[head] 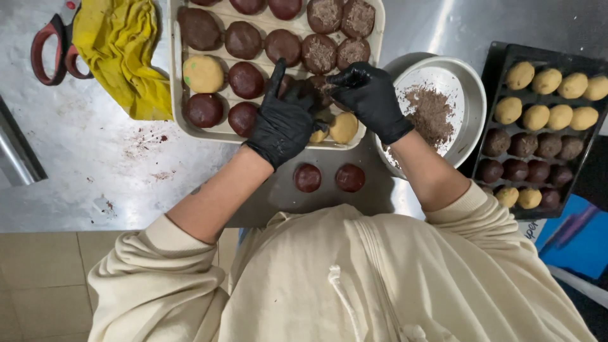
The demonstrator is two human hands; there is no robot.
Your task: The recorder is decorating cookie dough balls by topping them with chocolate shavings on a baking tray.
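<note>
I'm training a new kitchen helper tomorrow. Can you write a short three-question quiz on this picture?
1. True or false: both the black-gloved left hand and black-gloved right hand are over the cream rectangular tray.
2. What lies in the round metal pan? A) brown crumbs B) water
3. What lies on the yellow cloth's left?

Key: 1 true; 2 A, brown crumbs; 3 red-handled scissors.

A blue flat package (579, 237) with a partly visible white label is lying just beside the black tray (493, 76), at its lower right.
</note>
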